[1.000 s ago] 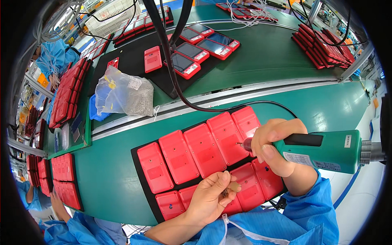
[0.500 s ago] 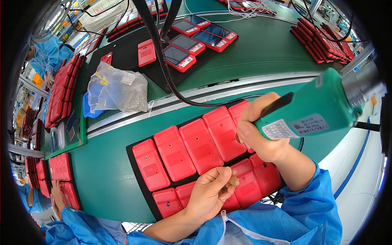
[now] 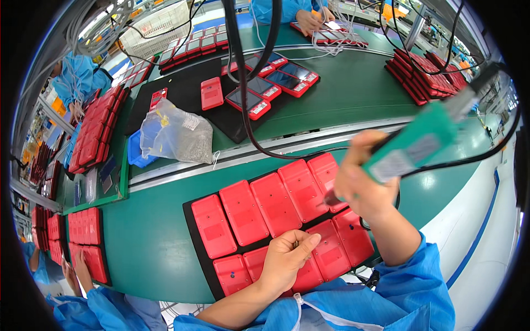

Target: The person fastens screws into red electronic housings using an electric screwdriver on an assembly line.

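Note:
My right hand (image 3: 364, 185) is wrapped round a green electric screwdriver (image 3: 417, 144), blurred by motion. Its dark tip points down and left at the upper row of red device housings (image 3: 274, 205); contact cannot be told. My left hand (image 3: 287, 258) is closed in a pinch over the lower row, with a tiny dark bit showing between thumb and fingers, too small to name. The housings lie in two rows on a black mat (image 3: 201, 259), backs up, with small holes. Blue dots mark one housing (image 3: 232, 275) at the lower left and another (image 3: 352, 234) at the right.
Beyond a metal rail (image 3: 232, 161), a clear bag of small metal parts (image 3: 185, 138) leans by a blue tray (image 3: 139, 150). Black cable (image 3: 245, 105) hangs down ahead. Red devices with screens (image 3: 259, 91) and stacked housings (image 3: 419, 77) stand farther off. Co-workers' hands (image 3: 77, 270) are at the left.
The screwdriver has swung lower and left in my right hand, its tip now over the upper row. My left fingers have closed more. The view has shifted, bringing a co-worker's hands into the top.

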### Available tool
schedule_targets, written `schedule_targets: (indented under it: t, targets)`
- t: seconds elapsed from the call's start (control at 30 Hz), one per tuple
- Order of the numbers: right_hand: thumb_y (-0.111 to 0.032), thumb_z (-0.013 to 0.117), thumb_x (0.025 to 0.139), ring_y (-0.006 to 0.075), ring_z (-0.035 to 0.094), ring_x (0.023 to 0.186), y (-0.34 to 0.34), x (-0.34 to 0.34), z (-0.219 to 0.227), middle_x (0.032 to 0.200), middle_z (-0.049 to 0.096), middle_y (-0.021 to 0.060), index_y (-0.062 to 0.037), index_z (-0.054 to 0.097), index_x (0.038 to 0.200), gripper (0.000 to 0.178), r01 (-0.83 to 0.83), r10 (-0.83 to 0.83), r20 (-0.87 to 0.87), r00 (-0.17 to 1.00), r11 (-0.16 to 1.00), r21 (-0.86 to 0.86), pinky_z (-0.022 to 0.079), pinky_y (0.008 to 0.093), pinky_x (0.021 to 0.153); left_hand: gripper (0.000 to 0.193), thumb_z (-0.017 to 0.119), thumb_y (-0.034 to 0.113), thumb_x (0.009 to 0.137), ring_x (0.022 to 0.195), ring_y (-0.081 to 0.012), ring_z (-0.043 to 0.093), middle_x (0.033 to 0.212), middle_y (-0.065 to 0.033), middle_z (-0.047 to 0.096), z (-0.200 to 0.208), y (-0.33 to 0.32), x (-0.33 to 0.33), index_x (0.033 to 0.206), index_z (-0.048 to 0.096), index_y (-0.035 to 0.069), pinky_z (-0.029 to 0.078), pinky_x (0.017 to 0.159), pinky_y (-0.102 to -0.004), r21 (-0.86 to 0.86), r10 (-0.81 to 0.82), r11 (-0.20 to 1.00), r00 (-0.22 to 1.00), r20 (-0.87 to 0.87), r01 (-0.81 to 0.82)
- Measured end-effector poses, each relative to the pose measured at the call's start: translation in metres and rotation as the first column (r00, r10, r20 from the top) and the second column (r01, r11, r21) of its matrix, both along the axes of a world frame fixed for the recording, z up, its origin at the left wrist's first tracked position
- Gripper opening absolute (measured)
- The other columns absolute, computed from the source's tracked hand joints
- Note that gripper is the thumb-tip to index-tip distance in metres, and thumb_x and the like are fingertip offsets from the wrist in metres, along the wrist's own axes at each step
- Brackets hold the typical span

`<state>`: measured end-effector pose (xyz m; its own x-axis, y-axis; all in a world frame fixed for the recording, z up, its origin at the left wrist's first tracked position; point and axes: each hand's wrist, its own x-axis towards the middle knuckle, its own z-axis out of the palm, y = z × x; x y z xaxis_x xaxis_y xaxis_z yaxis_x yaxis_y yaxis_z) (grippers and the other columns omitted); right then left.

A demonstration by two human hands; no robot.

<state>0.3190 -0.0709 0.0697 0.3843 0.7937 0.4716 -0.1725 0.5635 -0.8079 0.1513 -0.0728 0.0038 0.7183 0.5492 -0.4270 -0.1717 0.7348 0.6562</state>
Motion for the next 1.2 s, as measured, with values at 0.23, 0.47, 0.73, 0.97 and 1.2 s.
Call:
schedule_targets:
  t: [0.23,0.47,0.73,0.97,1.2]
  targets:
    - [0.003,0.050,0.075,0.0122,0.043,0.038,-0.037,-0.017,0.036,0.057,0.045,0.0081,-0.0041,0.034,0.102,0.032,-0.173,0.179,-0.074,0.981,0.982,0.080,0.040,0.0262,0.037,0.009,0.063,0.007,0.076,0.054,-0.0007,0.039,0.061,0.0041,0.051,0.000,-0.001,-0.003,0.074,0.056,0.001,0.031,0.047,-0.0170,0.587,-0.046,0.783,0.961,-0.273,0.204]
    - [0.004,0.048,0.076,0.0118,0.043,0.038,-0.045,-0.017,0.032,0.055,0.045,0.0085,-0.0045,0.034,0.102,0.031,-0.177,0.180,-0.069,0.981,0.983,0.049,0.040,0.0260,0.038,0.011,0.065,0.008,0.075,0.054,-0.0010,0.039,0.060,0.0030,0.051,0.001,-0.003,-0.003,0.074,0.056,0.001,0.032,0.047,-0.0170,0.665,-0.011,0.723,0.965,-0.262,0.189]
    - [0.002,0.051,0.076,0.0106,0.047,0.042,-0.059,-0.012,0.024,0.058,0.050,0.0084,-0.0049,0.035,0.104,0.033,-0.148,0.148,-0.005,0.989,0.988,0.033,0.042,0.0246,0.041,0.011,0.067,0.009,0.071,0.051,-0.0081,0.047,0.059,-0.0040,0.054,0.011,-0.010,0.003,0.072,0.060,0.001,0.038,0.047,-0.0218,0.762,0.040,0.618,0.961,-0.275,0.192]
    - [0.004,0.052,0.076,0.0113,0.049,0.045,-0.086,-0.006,0.023,0.059,0.051,0.0076,-0.0049,0.037,0.104,0.033,-0.147,0.149,-0.041,0.988,0.988,0.045,0.043,0.0255,0.043,0.011,0.067,0.009,0.071,0.052,-0.0111,0.051,0.061,-0.0059,0.056,0.009,-0.026,0.010,0.072,0.060,0.001,0.040,0.048,-0.0232,0.839,0.032,0.508,0.969,-0.245,0.195]
    - [0.004,0.049,0.076,0.0136,0.049,0.046,-0.125,-0.009,0.023,0.058,0.048,0.0070,-0.0070,0.037,0.099,0.028,-0.068,0.069,-0.068,0.995,0.998,0.015,0.043,0.0290,0.045,0.008,0.067,0.005,0.070,0.053,-0.0112,0.053,0.062,-0.0059,0.057,0.008,-0.050,0.010,0.073,0.061,0.002,0.041,0.048,-0.0228,0.858,0.027,0.440,0.951,-0.308,0.265]
